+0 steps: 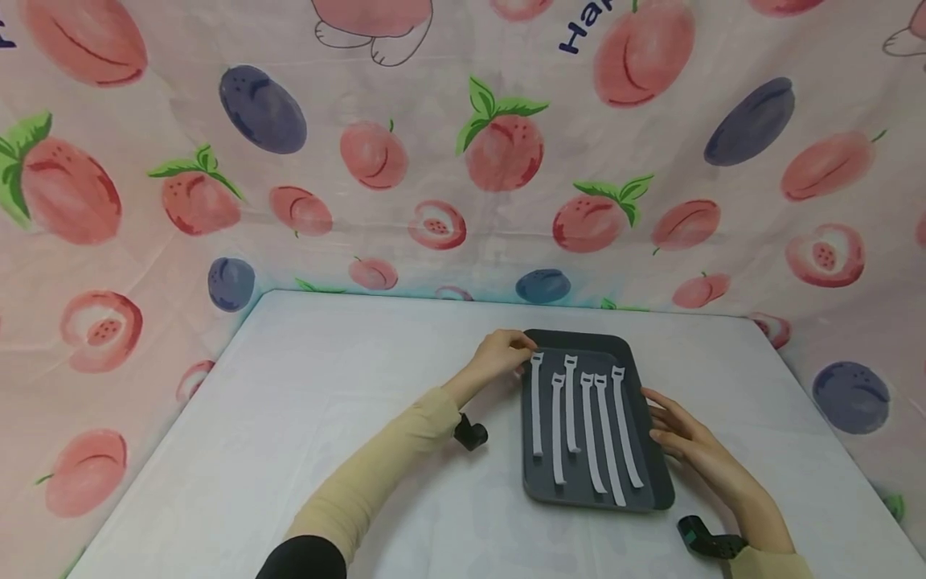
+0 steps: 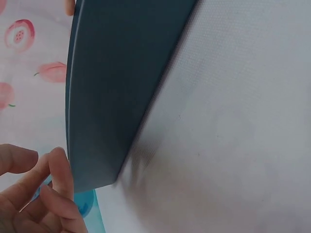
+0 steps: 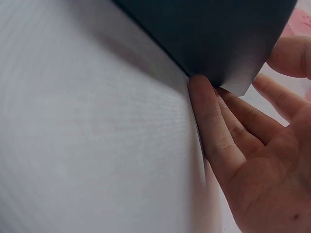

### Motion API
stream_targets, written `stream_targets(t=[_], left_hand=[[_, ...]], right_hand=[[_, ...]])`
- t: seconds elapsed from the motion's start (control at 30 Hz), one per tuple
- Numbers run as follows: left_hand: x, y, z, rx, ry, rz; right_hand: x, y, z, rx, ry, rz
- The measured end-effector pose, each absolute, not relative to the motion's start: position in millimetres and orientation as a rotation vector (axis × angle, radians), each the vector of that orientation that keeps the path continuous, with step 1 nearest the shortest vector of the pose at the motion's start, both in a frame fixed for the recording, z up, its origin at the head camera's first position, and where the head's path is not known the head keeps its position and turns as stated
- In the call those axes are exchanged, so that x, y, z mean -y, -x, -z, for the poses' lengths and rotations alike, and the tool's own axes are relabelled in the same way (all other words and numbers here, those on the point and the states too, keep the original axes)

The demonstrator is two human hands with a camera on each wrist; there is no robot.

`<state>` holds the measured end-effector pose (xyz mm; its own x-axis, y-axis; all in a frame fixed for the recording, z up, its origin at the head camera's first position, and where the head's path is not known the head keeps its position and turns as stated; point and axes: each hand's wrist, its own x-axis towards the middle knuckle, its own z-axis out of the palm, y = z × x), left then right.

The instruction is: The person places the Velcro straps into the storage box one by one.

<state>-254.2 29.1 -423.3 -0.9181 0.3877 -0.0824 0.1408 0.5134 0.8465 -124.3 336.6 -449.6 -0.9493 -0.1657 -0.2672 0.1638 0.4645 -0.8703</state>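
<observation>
Several white cable straps with wide slotted heads lie lengthwise, side by side, in a dark grey rectangular tray on the table. At the tray's far left corner is my left hand, its bent fingers right at the rim beside the head of the leftmost strap. The left wrist view shows these fingers against the end of the tray wall. My right hand rests along the tray's right side, thumb and fingers spread. In the right wrist view, its extended fingers reach the tray's lower edge.
A white cloth covers the table, and the tray stands right of its middle. Behind and at both sides hangs a pink curtain printed with fruit. A black wrist camera sits under the left forearm, another by the right wrist.
</observation>
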Motion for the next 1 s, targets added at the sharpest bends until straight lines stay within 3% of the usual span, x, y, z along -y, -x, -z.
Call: stream_targets(t=[0.57, 1.0], left_hand=[[0.6, 242.2, 415.5, -2.481, -0.49, -1.385], [45.4, 218.9, 415.4, -2.485, -0.446, -1.408]], right_hand=[[-334.7, 136.0, 450.5, -2.419, 0.048, 1.46], [-340.9, 142.2, 432.9, -2.695, 0.316, 1.348]])
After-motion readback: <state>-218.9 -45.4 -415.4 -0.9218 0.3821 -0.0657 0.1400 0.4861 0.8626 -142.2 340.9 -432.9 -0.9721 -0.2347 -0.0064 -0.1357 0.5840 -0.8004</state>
